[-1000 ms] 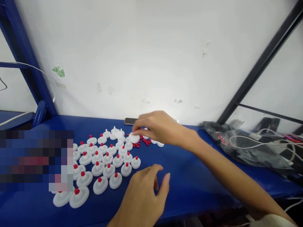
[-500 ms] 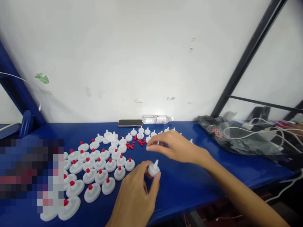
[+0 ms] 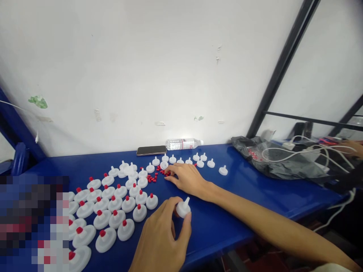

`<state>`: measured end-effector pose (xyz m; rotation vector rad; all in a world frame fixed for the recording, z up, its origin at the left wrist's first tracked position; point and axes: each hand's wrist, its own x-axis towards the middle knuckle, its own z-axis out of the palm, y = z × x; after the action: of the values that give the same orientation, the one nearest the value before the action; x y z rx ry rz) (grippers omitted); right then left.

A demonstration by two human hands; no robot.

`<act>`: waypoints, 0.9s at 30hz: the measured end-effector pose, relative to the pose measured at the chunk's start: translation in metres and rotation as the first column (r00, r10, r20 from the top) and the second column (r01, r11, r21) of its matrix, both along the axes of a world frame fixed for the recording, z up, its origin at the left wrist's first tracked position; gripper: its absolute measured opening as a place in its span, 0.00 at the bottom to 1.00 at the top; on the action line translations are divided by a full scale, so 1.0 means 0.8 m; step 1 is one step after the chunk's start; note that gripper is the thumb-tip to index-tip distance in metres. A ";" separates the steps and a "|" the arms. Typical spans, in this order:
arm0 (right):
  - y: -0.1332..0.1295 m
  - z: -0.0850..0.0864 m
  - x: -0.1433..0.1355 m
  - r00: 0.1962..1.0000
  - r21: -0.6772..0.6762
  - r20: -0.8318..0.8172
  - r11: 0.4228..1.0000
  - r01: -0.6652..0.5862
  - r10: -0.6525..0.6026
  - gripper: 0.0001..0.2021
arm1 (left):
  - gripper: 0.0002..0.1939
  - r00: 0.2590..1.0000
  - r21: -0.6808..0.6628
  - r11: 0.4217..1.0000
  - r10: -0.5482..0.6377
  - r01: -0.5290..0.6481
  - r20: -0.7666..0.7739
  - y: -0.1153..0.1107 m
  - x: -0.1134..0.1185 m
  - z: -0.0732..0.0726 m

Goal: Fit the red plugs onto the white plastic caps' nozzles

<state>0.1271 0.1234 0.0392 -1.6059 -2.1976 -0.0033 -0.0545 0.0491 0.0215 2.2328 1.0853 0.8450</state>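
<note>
My left hand (image 3: 166,234) grips a white plastic nozzle cap (image 3: 183,208) by its round base between thumb and fingers, its bare spout pointing up. My right hand (image 3: 188,179) is down at the pile of small red caps (image 3: 152,178), its thumb and forefinger curved over some of them with a gap between the tips. To the left stand many white nozzle caps with red tips (image 3: 115,203). Behind and beside the pile are white nozzle caps with bare spouts (image 3: 150,168); one round white piece (image 3: 164,165) shows its hollow side.
A phone (image 3: 151,150) and a clear plastic bottle (image 3: 184,144) lie by the wall. At the right are a black plastic bag (image 3: 295,170) and white cables (image 3: 283,155). A pixelated patch covers the left corner of the blue table (image 3: 227,211).
My right hand has moved left and down onto the red caps. My left hand still grips the nozzle cap in nearly the same place. The view has shifted slightly.
</note>
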 end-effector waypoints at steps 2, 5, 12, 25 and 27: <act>0.000 0.000 0.001 1.000 -0.006 -0.018 1.000 0.001 -0.001 0.08 | 0.14 1.000 -0.019 1.000 -0.006 0.006 -0.001 0.000 0.001 0.000; 0.000 -0.001 0.002 0.998 -0.019 -0.054 1.000 -0.013 0.012 0.05 | 0.15 1.000 -0.037 0.999 -0.006 0.005 -0.007 0.000 0.002 0.002; -0.008 0.006 0.005 0.970 -0.023 -0.238 0.998 -0.062 0.055 0.06 | 0.15 1.000 -0.072 0.997 0.016 -0.015 0.003 0.000 0.002 0.005; -0.018 0.035 0.017 0.648 -0.211 -0.753 0.892 -0.401 0.113 0.12 | 0.19 0.996 -0.103 0.992 0.083 -0.079 0.036 -0.003 0.003 0.008; -0.020 0.043 0.021 0.533 -0.227 -0.843 0.846 -0.482 0.078 0.15 | 0.19 0.993 -0.118 0.990 0.084 -0.074 0.081 -0.002 0.002 0.008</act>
<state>0.1441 0.1071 0.0739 -1.0208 -1.6891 1.1885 -0.0527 0.0473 0.0281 2.0519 1.1581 0.8803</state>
